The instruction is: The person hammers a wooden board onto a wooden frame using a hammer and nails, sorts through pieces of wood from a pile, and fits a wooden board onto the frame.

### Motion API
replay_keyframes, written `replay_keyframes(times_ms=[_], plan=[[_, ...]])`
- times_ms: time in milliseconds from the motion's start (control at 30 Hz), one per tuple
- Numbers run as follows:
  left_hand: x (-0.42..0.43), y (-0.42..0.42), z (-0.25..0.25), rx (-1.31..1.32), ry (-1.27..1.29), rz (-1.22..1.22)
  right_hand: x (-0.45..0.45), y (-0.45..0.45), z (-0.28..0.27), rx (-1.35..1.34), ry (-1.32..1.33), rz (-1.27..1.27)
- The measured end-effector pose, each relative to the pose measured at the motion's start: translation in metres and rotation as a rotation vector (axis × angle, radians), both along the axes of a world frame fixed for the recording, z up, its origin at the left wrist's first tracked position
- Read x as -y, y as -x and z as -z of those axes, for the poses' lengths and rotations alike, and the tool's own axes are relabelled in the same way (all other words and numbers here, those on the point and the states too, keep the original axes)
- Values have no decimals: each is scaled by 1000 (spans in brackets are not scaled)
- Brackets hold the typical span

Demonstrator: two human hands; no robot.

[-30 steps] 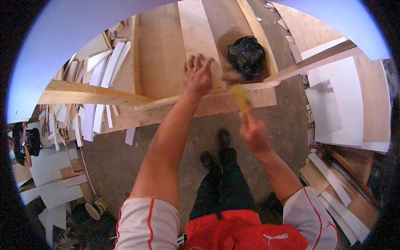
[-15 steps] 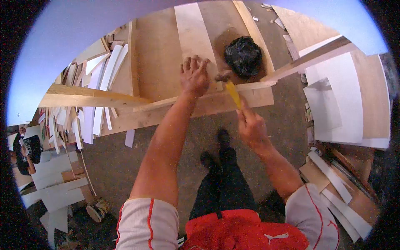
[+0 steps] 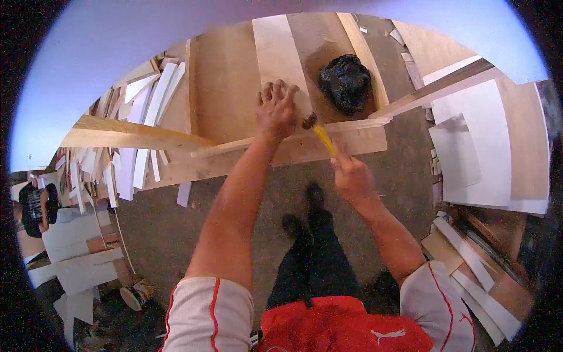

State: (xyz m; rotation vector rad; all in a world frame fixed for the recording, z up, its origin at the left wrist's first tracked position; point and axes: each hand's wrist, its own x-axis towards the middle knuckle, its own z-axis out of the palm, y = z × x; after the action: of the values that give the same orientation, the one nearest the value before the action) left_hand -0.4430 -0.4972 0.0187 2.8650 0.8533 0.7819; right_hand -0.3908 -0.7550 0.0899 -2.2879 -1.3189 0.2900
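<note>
Hammer: 1 hammer (image 3: 322,138), yellow handle, dark head; sits over the front rail (image 3: 358,124), right of my left hand, near side of the black bag (image 3: 346,84).
Hammer axis: long axis runs diagonal across the view, head up-left and farther from me, handle end down-right towards my body; crosses the rail at a slant.
Hammer head: just beside my left wrist, at the rail's far edge; can't tell if it touches wood.
Right hand: my right hand (image 3: 356,180) grips the lower handle, fingers wrapped round and pressed together, thumb side up the handle; wrist on the near side of the rail.
Left hand: my left hand (image 3: 275,112) is palm down, fingers spread and pointing away from me, thumb out to the right; over the pale strip (image 3: 277,50) and the brown panel (image 3: 223,76) beside it; full palm contact hidden.
Left forearm: crosses above the rail.
Bag: crumpled, on the panel inside the frame, right of the strip, apart from both hands.
Left side: timber (image 3: 135,134) meets the rail's left part; pile of offcuts (image 3: 141,155) past it; 1 other person (image 3: 40,205) at the edge.
Right side: white sheets (image 3: 492,141) on the floor.
</note>
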Motion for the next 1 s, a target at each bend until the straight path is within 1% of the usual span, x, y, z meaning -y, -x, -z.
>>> replay_keyframes(times_ms=[67,167,267,367,467,567,633,667,700,733,767,867,933,1000], plan=[[3,-1,5,-15,34,0,1,5,-14,-29,-177,56],[2,-3,8,4,100,0,9,5,19,15,204,70],[2,3,-4,-62,86,39,6,4,4,-6,184,49],[7,4,-5,24,187,-138,5,6,1,-170,60,127],[3,11,27,155,373,-291,-4,-7,26,-79,-67,212],[15,22,-27,-269,917,-552,-25,-28,27,-37,-83,256],[4,27,-2,-183,845,-470,-39,-41,20,9,45,280],[0,27,10,-181,844,-465,-46,-47,17,32,108,290],[-1,28,10,-178,844,-460,-52,-51,18,50,115,293],[5,27,-16,-215,880,-491,-57,-55,20,68,122,296],[7,27,-31,-252,916,-521,-62,-59,22,86,129,298],[1,22,-12,-223,940,-540,-75,-71,25,93,186,259],[12,21,-35,-173,928,-588,-83,-74,15,84,240,203],[14,20,-33,-156,932,-609,-87,-77,12,113,262,167]])
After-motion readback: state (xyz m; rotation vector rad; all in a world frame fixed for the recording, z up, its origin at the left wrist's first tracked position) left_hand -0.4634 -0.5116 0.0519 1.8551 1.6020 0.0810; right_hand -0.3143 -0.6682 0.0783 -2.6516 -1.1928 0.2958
